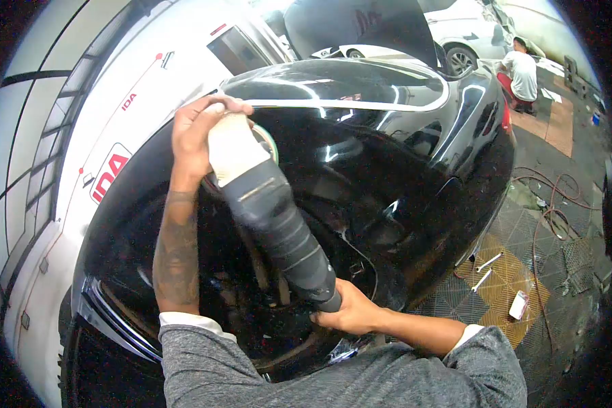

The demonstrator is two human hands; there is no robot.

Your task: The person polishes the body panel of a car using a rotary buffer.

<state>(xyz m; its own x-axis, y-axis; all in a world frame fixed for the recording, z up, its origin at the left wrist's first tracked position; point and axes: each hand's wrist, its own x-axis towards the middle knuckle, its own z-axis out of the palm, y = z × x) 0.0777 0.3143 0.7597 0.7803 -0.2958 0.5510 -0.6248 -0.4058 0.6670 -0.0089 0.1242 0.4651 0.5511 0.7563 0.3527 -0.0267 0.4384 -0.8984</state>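
A black power polisher (289, 234) with a pale cover over its head slants across the middle of the view. My left hand (196, 132) is closed over the head of the polisher at its upper end. Around the lower end of the body, my right hand (352, 309) is wrapped. Part of a round pad rim (268, 140) shows beside the head; the pad's face is hidden. Beneath the tool lies a glossy black car body (360, 156). A white strip (333, 104) runs along the panel beyond my left hand.
Two wrenches (482, 279), a small white-and-red box (519, 305) and a red hose (535, 251) lie on the tiled floor at right. A person (522, 76) crouches farther back, near a white car (459, 32). A dark raised panel (360, 27) stands at the top.
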